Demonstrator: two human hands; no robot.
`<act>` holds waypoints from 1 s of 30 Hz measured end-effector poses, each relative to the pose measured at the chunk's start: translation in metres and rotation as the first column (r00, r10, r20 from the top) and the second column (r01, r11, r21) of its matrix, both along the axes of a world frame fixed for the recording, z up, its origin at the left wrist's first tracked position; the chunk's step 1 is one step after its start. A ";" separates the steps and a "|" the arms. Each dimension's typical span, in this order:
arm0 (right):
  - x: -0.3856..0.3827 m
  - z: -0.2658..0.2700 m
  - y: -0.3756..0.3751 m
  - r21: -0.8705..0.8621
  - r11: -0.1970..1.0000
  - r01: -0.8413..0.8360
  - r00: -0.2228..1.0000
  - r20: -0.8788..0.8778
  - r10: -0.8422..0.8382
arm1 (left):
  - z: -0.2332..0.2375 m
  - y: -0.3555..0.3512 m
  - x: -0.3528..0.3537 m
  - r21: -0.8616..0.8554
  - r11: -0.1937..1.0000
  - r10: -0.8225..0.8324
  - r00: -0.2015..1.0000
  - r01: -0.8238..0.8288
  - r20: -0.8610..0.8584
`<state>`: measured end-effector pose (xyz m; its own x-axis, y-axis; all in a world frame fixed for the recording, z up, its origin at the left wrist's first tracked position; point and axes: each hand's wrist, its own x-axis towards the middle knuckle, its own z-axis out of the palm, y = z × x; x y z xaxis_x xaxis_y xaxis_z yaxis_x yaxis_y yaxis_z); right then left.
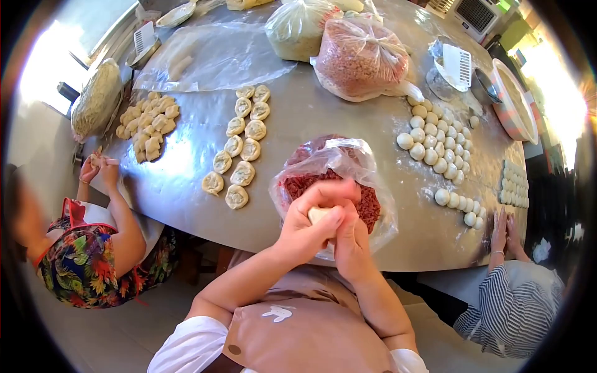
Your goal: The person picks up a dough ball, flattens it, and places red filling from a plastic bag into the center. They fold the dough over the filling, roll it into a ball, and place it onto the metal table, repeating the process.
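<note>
My left hand [311,221] is wrapped round a pale piece of dough [318,214], most of which the fingers hide. Pressed against it from the right is my right hand [351,239], its fingers closed on the same dough. Both hands are over the near part of an open plastic bag of dark red filling [370,202]. To the left of the bag, filled dough rounds [250,150] lie in two columns on the metal table [205,214].
Dough pieces [149,121] are piled at left, floury balls [441,140] at right. Tied bags [360,59] and a plastic sheet [217,56] lie at the back. A basin [515,99] stands far right. Co-workers sit at left [93,261] and right [516,298], hands near the table edge.
</note>
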<state>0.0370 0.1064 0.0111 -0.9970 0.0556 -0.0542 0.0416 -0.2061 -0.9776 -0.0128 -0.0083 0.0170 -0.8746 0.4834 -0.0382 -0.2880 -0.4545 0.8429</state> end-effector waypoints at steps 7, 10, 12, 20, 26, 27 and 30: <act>-0.004 0.007 -0.003 0.249 0.958 0.139 0.990 -0.006 -0.142 | -0.003 0.007 -0.006 0.360 0.931 -0.047 0.962 -0.054 0.267; -0.004 0.014 0.007 -0.113 0.990 0.079 0.972 0.230 -0.051 | 0.006 0.006 -0.005 0.092 0.993 -0.076 0.993 0.067 0.096; 0.003 0.001 0.009 -0.030 0.999 0.015 0.988 0.153 -0.010 | -0.007 0.009 -0.003 -0.196 0.981 -0.073 0.942 0.008 -0.329; 0.043 0.007 0.089 0.193 0.933 0.302 0.926 0.173 -0.336 | -0.019 0.029 0.010 -0.063 0.990 -0.130 0.984 0.124 -0.119; 0.101 -0.022 0.240 0.845 0.212 0.490 0.588 -0.142 -0.797 | -0.018 0.002 0.002 -0.218 0.973 -0.066 0.997 0.072 0.038; 0.105 -0.027 0.256 0.860 0.141 0.490 0.584 -0.203 -0.786 | -0.018 0.001 0.004 -0.251 0.966 -0.046 0.997 0.060 0.061; 0.100 -0.024 0.276 0.935 0.102 0.339 0.609 -0.136 -0.781 | -0.016 -0.002 0.008 -0.283 0.958 -0.014 0.996 0.039 0.091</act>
<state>0.1368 0.3824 -0.0134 -0.5498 0.8178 0.1699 0.6560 0.5487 -0.5183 -0.0048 -0.0099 0.0008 -0.8490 0.4641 -0.2527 -0.3746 -0.1912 0.9073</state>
